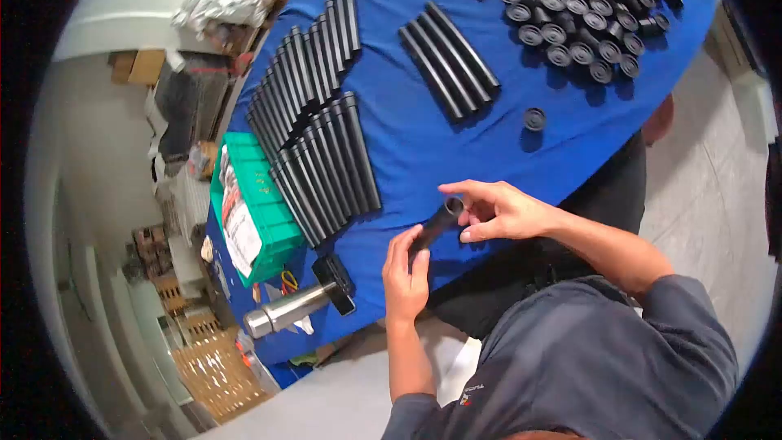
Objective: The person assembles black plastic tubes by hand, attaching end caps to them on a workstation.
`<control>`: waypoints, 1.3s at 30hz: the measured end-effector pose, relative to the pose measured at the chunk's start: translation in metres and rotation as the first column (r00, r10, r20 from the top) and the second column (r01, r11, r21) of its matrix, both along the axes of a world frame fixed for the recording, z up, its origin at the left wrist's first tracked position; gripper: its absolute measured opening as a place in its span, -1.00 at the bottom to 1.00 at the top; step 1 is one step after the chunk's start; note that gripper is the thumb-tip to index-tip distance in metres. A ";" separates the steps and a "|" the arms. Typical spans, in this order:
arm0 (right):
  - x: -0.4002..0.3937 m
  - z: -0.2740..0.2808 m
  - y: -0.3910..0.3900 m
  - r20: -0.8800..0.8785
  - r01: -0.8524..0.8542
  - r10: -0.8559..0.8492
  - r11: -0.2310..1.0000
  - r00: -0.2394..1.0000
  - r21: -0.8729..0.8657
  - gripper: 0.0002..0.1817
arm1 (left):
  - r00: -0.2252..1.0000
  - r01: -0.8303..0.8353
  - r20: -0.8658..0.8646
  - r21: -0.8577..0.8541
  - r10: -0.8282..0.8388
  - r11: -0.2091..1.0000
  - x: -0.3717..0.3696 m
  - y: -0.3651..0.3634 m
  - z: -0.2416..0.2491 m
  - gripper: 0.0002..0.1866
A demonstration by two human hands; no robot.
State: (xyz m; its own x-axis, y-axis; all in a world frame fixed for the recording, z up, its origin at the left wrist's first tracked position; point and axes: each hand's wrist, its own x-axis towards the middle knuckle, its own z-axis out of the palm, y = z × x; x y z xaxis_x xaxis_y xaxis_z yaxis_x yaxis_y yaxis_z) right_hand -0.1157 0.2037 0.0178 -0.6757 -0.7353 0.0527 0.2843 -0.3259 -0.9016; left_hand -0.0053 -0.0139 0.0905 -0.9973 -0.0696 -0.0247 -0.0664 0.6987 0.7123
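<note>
My left hand (406, 270) is wrapped round the lower part of a short black tube (437, 225), which tilts with its open end up and to the right. My right hand (498, 210) is beside that open end, fingers and thumb apart; whether a fingertip touches the rim I cannot tell. A single black ribbed cap (533, 119) stands on the blue cloth (489, 155) above my right hand. Several black tubes (450, 61) lie side by side farther up the cloth.
Rows of black tubes (326, 163) lie at the left, beside a green crate (265, 204) with papers. A steel flask (285, 311) and a black phone-like object (335, 283) are near the lower left edge. Many black caps (582, 24) are heaped at the upper right.
</note>
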 end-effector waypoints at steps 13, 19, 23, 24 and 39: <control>0.003 -0.017 0.008 -0.407 0.130 -0.111 0.991 0.907 0.019 -0.49 | 0.998 -0.053 0.032 -0.078 0.056 0.996 0.005 0.010 -0.023 -0.50; 0.000 -0.004 0.016 -0.241 0.058 -0.060 0.998 0.969 -0.019 -0.43 | 0.989 -0.032 0.147 0.037 0.026 0.999 -0.003 0.007 -0.013 -0.67; 0.001 -0.012 0.011 -0.202 0.090 -0.100 0.994 0.974 -0.060 -0.48 | 0.971 0.148 0.200 -0.061 -0.134 0.987 -0.010 -0.003 -0.004 -0.64; 0.000 -0.013 0.011 -0.199 0.089 -0.095 0.995 0.975 -0.040 -0.51 | 0.969 0.148 0.206 -0.053 -0.134 0.988 -0.011 -0.003 -0.004 -0.63; -0.003 -0.006 0.012 -0.253 0.085 -0.058 0.992 0.966 0.097 -0.33 | 0.946 -0.158 0.317 0.260 0.070 0.953 0.003 0.007 -0.016 -0.57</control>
